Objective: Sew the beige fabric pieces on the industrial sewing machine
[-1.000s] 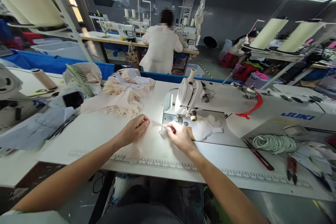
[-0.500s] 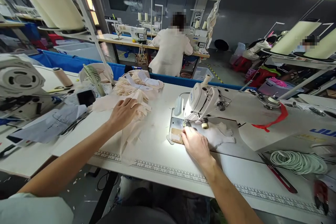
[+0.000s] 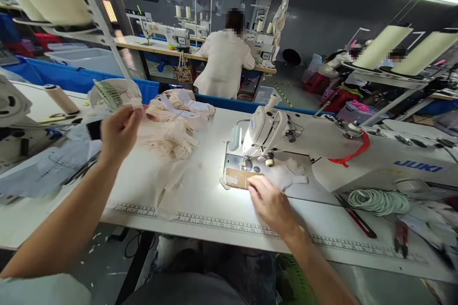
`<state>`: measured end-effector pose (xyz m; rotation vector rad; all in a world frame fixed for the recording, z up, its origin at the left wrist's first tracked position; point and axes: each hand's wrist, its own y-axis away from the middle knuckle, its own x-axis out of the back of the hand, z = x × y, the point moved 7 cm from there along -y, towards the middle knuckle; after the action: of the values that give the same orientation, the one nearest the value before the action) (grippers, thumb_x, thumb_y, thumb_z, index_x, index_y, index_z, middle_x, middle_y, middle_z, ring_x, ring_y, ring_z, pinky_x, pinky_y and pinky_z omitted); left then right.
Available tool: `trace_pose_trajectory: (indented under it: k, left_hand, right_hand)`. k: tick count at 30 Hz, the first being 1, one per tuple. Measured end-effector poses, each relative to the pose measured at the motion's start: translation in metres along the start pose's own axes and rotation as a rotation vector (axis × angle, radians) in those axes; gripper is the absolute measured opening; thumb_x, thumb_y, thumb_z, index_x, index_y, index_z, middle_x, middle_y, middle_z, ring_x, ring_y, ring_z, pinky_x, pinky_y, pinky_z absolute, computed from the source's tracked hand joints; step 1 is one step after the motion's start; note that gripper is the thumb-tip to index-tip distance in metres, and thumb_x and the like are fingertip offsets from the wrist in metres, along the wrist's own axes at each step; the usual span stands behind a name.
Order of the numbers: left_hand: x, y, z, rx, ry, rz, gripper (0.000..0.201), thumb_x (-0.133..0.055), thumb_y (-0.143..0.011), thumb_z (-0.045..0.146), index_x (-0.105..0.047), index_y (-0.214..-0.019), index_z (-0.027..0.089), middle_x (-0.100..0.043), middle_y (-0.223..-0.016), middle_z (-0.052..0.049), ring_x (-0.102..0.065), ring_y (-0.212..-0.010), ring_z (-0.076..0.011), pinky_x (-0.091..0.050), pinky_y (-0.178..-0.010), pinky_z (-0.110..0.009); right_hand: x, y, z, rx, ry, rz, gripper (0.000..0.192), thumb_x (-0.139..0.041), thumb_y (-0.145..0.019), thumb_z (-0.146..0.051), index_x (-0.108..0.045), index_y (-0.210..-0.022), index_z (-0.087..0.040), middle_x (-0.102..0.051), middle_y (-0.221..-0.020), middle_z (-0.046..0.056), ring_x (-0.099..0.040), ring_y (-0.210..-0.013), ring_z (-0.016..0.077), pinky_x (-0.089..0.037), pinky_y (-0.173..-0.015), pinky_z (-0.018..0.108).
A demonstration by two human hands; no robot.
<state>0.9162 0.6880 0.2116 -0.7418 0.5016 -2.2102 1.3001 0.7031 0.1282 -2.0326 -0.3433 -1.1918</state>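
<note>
My left hand [image 3: 119,133] is raised over the left of the table, fingers pinched on a pale piece of fabric that is blurred at the fingertips. Just right of it lies a pile of peach fabric pieces [image 3: 175,138], with thin strips trailing toward the table's front. My right hand [image 3: 274,202] rests beside the needle area of the white sewing machine [image 3: 266,128], fingers curled together at the edge of a tan plate [image 3: 236,178]. Whatever those fingers grip is hidden. A white fabric piece [image 3: 291,174] lies behind that hand, under the machine arm.
A printed ruler [image 3: 229,224] runs along the front edge. On the right lie red-handled tweezers [image 3: 358,219], a coil of pale green cord [image 3: 379,201] and red snips [image 3: 400,238]. A small green fan [image 3: 107,94] stands at left. A co-worker [image 3: 223,64] sits ahead.
My left hand has come off the fabric pile, moving left and up with a pale piece in its pinch. My right hand stays near the needle, slightly lower against the plate. The view has shifted.
</note>
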Motion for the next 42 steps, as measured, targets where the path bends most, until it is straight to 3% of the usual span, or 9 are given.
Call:
trace_pose_trajectory:
  k: [3, 7, 9, 13, 17, 21, 25, 31, 42]
  left_hand:
    - [-0.010, 0.021, 0.022, 0.016, 0.081, -0.279, 0.042, -0.061, -0.079, 0.060, -0.055, -0.095, 0.021, -0.059, -0.059, 0.001, -0.047, -0.051, -0.0143, -0.036, -0.048, -0.027]
    - [-0.081, 0.097, 0.027, 0.130, 0.013, -0.976, 0.034, -0.052, -0.085, 0.056, -0.055, -0.088, 0.022, -0.069, -0.069, -0.001, -0.042, -0.046, -0.0123, -0.032, -0.045, -0.026]
    - [-0.116, 0.122, 0.022, 0.139, 0.001, -1.143, 0.032, -0.048, -0.087, 0.052, -0.055, -0.087, 0.021, -0.071, -0.071, -0.001, -0.046, -0.050, -0.0129, -0.033, -0.049, -0.025]
    - [-0.166, 0.113, 0.010, 0.104, -0.016, -1.109, 0.031, -0.051, -0.079, 0.049, -0.059, -0.081, 0.019, -0.068, -0.068, -0.001, -0.055, -0.061, -0.0162, -0.037, -0.056, -0.026]
    - [-0.191, 0.096, 0.029, -0.021, 0.005, -1.074, 0.030, -0.054, -0.075, 0.045, -0.065, -0.071, 0.018, -0.068, -0.070, -0.001, -0.057, -0.067, -0.0163, -0.040, -0.062, -0.027]
    - [-0.218, 0.110, 0.057, -0.076, 0.110, -1.154, 0.027, -0.057, -0.075, 0.043, -0.061, -0.069, 0.018, -0.066, -0.065, 0.000, -0.056, -0.062, -0.0151, -0.040, -0.058, -0.026]
    - [-0.245, 0.126, 0.056, -0.056, 0.078, -1.200, 0.015, -0.057, -0.076, 0.032, -0.058, -0.071, 0.018, -0.066, -0.071, -0.002, -0.060, -0.068, -0.0173, -0.044, -0.061, -0.026]
    - [-0.251, 0.130, 0.043, -0.022, 0.008, -1.177, 0.008, -0.053, -0.080, 0.022, -0.055, -0.072, 0.018, -0.065, -0.072, -0.002, -0.059, -0.066, -0.0166, -0.042, -0.059, -0.027]
    - [-0.253, 0.131, 0.041, 0.045, 0.069, -1.214, 0.014, -0.059, -0.078, 0.029, -0.056, -0.069, 0.018, -0.063, -0.068, -0.003, -0.058, -0.063, -0.0167, -0.044, -0.058, -0.027]
  right_hand:
    - [-0.005, 0.009, -0.020, 0.097, 0.011, -0.031, 0.031, -0.040, -0.101, -0.021, -0.060, -0.124, -0.015, -0.068, -0.122, 0.012, -0.062, -0.103, 0.0229, -0.052, -0.089, 0.038]
    - [-0.021, 0.010, -0.038, 0.208, 0.166, -0.143, 0.038, -0.042, -0.100, -0.023, -0.057, -0.133, -0.013, -0.061, -0.136, 0.013, -0.057, -0.092, 0.0229, -0.050, -0.079, 0.038]
    - [-0.027, 0.006, -0.041, 0.267, 0.251, -0.171, 0.036, -0.043, -0.099, -0.025, -0.060, -0.129, -0.013, -0.063, -0.134, 0.012, -0.055, -0.088, 0.0229, -0.046, -0.072, 0.037]
    - [-0.029, -0.006, -0.028, 0.339, 0.365, -0.195, 0.034, -0.044, -0.100, -0.026, -0.061, -0.126, -0.012, -0.063, -0.133, 0.013, -0.054, -0.087, 0.0229, -0.041, -0.069, 0.037]
    - [-0.026, -0.015, -0.012, 0.402, 0.375, -0.252, 0.034, -0.042, -0.101, -0.025, -0.060, -0.127, -0.012, -0.063, -0.131, 0.013, -0.054, -0.092, 0.0236, -0.042, -0.071, 0.037]
    - [-0.026, -0.015, -0.005, 0.395, 0.352, -0.234, 0.033, -0.041, -0.102, -0.024, -0.063, -0.124, -0.013, -0.069, -0.117, 0.012, -0.055, -0.089, 0.0229, -0.042, -0.071, 0.037]
    - [-0.025, -0.011, -0.003, 0.391, 0.311, -0.149, 0.032, -0.044, -0.101, -0.024, -0.064, -0.124, -0.013, -0.070, -0.117, 0.011, -0.055, -0.091, 0.0230, -0.042, -0.073, 0.037]
    - [-0.020, -0.009, -0.002, 0.398, 0.263, -0.111, 0.032, -0.045, -0.100, -0.021, -0.065, -0.124, -0.013, -0.068, -0.125, 0.011, -0.056, -0.092, 0.0224, -0.045, -0.073, 0.037]
    - [-0.007, -0.012, 0.022, 0.172, 0.162, -0.051, 0.029, -0.041, -0.099, -0.020, -0.068, -0.090, -0.020, -0.066, -0.085, 0.007, -0.055, -0.079, 0.0209, -0.043, -0.069, 0.036]
